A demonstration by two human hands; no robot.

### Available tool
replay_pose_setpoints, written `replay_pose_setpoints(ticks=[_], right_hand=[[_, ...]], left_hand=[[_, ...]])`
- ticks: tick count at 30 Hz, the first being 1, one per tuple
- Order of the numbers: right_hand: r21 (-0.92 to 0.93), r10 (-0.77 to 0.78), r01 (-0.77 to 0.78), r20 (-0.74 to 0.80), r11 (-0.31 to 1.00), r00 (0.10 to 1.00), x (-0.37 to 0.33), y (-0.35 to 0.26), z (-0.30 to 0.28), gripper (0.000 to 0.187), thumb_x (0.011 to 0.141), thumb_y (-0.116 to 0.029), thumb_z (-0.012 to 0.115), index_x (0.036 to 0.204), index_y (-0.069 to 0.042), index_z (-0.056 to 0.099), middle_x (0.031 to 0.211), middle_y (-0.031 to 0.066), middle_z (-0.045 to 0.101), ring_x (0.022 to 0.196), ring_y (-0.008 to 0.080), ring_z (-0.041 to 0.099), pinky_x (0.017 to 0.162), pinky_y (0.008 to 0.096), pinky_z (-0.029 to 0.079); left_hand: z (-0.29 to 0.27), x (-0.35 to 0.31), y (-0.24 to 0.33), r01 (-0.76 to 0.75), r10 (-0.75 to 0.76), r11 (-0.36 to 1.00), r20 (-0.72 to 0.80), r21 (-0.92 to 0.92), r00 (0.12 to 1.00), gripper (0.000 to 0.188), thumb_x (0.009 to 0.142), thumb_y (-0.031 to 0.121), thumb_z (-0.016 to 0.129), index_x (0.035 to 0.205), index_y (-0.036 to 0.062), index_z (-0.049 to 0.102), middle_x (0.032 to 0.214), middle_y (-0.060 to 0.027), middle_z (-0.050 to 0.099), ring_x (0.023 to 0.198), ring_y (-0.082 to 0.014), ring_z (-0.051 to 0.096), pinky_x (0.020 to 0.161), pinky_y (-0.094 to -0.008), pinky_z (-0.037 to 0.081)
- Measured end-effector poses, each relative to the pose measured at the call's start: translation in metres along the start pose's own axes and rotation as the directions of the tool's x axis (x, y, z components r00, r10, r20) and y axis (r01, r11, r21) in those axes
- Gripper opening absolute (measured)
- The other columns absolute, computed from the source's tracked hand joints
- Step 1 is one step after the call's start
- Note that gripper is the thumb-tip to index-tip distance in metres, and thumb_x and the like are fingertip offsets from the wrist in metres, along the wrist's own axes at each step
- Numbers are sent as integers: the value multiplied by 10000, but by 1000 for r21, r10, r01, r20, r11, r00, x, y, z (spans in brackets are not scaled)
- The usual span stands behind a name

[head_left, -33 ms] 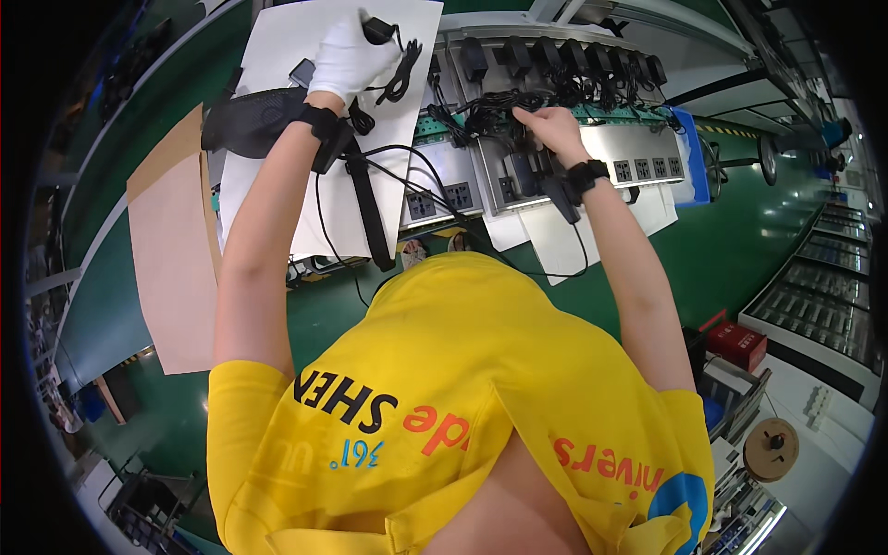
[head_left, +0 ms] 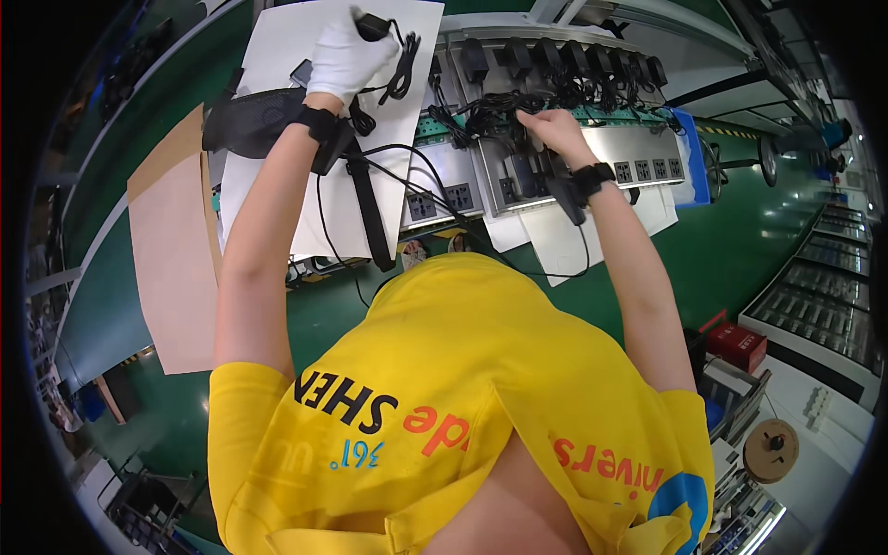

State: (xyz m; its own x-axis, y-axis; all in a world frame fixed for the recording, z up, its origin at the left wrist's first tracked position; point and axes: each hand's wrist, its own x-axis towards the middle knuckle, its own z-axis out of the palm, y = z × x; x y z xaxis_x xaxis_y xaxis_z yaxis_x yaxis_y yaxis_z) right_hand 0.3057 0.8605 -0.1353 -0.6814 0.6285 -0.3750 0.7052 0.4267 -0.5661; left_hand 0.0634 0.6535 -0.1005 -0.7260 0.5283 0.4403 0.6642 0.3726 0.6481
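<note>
My left hand point(head_left: 347, 63), in a white glove, is closed on a black power adapter point(head_left: 373, 27) above the white board. The adapter's cable, tied in a coil point(head_left: 400, 76), hangs beside the glove. My right hand point(head_left: 561, 137) is bare, its fingers curled and its thumb against the tangled black cables point(head_left: 495, 109) on a metal socket panel point(head_left: 601, 141); it seems to pinch one of them, though the fingertips are partly hidden. Just below that hand, black adapters point(head_left: 525, 174) stand in the panel's sockets. Both wrists wear black straps with small devices.
Along the panel's far side stands a row of black adapters point(head_left: 573, 60). A black mesh pouch point(head_left: 250, 122) lies on the white board point(head_left: 277, 46), with a black strap point(head_left: 370, 208) nearby. Loose cables run toward my body. Brown cardboard point(head_left: 171, 250) is at left, a blue bin point(head_left: 692, 157) at right.
My left hand and the adapter have shifted very slightly left. The right hand has moved a few pixels to the right; the rest looks the same.
</note>
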Motion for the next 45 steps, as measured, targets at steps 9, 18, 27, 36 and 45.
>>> replay_pose_setpoints(ticks=[9, 18, 27, 36, 45], right_hand=[[636, -291, 203, 35, 744, 956, -78, -97, -48, 806, 858, -678, 319, 1293, -4, 400, 1182, 158, 556, 977, 229, 595, 752, 330, 504], [855, -437, 181, 59, 486, 898, -88, -84, -16, 650, 759, -129, 730, 1279, 26, 371, 1173, 129, 514, 1027, 160, 527, 821, 276, 476], [997, -325, -60, 73, 50, 943, -108, -91, -7, 375, 877, -332, 597, 1169, -126, 481, 1068, 11, 543, 985, 123, 522, 887, 291, 412], [-347, -532, 416, -382, 840, 755, -95, 7, -92, 466, 744, -108, 686, 1178, -87, 518, 1003, 106, 537, 925, 255, 568, 788, 324, 474], [-153, -172, 132, -284, 979, 943, -67, 115, -47, 549, 759, -234, 685, 1178, 10, 427, 1003, 260, 576, 949, 384, 575, 799, 414, 463]], left_hand=[[-54, -6, 102, -679, 672, 730, -98, -76, 734, 257, 654, 116, 745, 869, 79, 610, 760, -74, 614, 681, -224, 596, 635, -314, 486], [-20, -49, 112, -481, 530, 844, 232, -238, 815, 448, 625, 108, 737, 1034, 54, 563, 938, -135, 621, 857, -335, 588, 737, -380, 488], [7, -87, 162, -404, 426, 883, 47, -238, 903, 530, 676, 66, 616, 1179, 9, 460, 993, -187, 597, 903, -348, 574, 755, -400, 480], [6, 24, -35, -5, -405, 757, 476, 653, 781, 659, 794, 485, 488, 1319, 93, 420, 1243, -174, 526, 1112, -371, 517, 934, -419, 414], [15, 30, -109, 171, -547, 774, 509, 610, 665, 701, 647, 435, 679, 1184, 7, 539, 1138, -215, 580, 1010, -327, 580, 840, -369, 472]])
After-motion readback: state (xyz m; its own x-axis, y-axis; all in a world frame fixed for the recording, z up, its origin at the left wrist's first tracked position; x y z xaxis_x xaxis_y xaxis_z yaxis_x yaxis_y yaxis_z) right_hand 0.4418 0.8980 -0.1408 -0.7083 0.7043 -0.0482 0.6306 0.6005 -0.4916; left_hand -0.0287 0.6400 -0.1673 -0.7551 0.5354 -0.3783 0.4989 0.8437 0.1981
